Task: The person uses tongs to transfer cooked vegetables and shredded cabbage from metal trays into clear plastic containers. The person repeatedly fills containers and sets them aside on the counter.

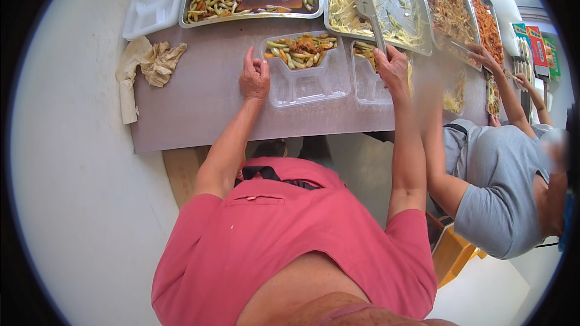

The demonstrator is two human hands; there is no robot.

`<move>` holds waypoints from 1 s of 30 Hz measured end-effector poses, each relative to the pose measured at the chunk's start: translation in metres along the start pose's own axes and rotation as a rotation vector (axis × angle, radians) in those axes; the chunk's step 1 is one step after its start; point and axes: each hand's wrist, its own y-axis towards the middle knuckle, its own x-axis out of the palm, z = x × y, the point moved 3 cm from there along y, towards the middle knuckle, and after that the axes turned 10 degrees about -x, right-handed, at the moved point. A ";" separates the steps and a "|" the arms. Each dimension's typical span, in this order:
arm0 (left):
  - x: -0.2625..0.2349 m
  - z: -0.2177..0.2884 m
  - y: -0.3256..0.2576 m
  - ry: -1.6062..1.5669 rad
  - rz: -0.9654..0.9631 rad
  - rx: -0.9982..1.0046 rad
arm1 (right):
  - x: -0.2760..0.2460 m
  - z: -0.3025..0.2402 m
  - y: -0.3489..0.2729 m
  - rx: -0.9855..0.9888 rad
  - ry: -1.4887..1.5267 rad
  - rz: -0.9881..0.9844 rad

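The right hand [394, 69] grips long-handled metal serving tongs [374, 23] near the end of the handle, its fingers clamped around it. The tongs reach away, their broad head resting over the pale yellow shreds [347, 3] in the middle steel pan [418, 15]; the low grip probably lets the head reach the food while the fingers stay clear of it. The left hand [255, 79] holds nothing visible: its index finger points away, apart from the others, which curl in. It is just beside the left rim of a clear compartment tray [308, 89], perhaps to steady it, though I cannot tell whether it touches. That tray has vegetable strips [299, 53] in its far compartment, its near ones bare. A second clear tray [366, 89] lies just to the right, partly hidden by the right hand.

The left steel pan [254, 20] stands beyond the first tray, presumably for a short reach. Farther left are a white plastic container [156, 6] and crumpled brown paper [163, 63] on the table [199, 105]. On the right, a co-worker in grey [495, 175] stands close, one arm near the right forearm [409, 127], crowding that side.
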 end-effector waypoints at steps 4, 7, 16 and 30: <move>-0.001 -0.003 0.001 0.009 -0.002 0.007 | -0.007 -0.025 -0.057 -0.110 -0.062 0.033; -0.001 -0.005 0.001 0.009 -0.009 0.009 | -0.002 -0.039 -0.104 -0.189 -0.163 0.045; -0.001 -0.004 0.002 0.003 -0.024 0.025 | 0.047 -0.018 -0.172 -0.110 -0.650 -0.097; 0.001 -0.011 0.004 -0.006 0.004 0.033 | 0.025 -0.043 -0.159 -0.160 -0.648 -0.085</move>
